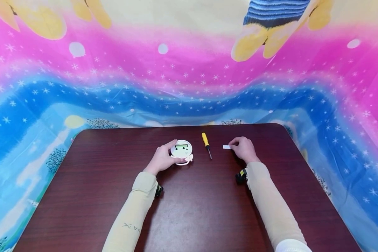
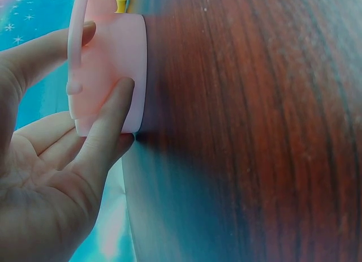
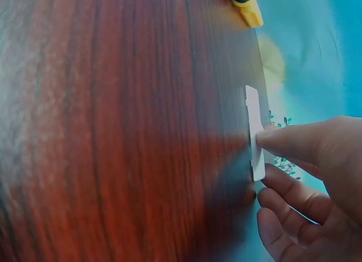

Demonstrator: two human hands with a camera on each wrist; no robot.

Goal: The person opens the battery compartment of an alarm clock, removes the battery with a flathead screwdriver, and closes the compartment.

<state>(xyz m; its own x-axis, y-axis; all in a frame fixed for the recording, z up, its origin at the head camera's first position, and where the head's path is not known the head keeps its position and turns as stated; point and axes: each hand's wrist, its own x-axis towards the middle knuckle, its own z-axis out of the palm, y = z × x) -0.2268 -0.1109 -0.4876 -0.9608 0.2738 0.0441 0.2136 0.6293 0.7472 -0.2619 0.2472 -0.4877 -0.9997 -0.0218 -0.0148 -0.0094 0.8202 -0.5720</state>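
My left hand (image 1: 164,158) holds a small round pale plastic gadget (image 1: 184,153) by its side, with fingers and thumb around it. Its upward face shows a long slot with green in it and a few dark spots. In the left wrist view the gadget (image 2: 104,69) looks pinkish, and its base is at the table surface. My right hand (image 1: 244,149) pinches a thin white plastic strip (image 3: 255,132), like a small cover, by one end, at or just above the table. Between the hands lies a yellow-handled screwdriver (image 1: 205,140), touched by neither.
The dark red wooden table (image 1: 189,203) has its far edge just beyond the hands. A colourful printed cloth (image 1: 189,80) hangs behind it and along both sides. Each wrist wears a small black camera, as on the right wrist camera (image 1: 241,176).
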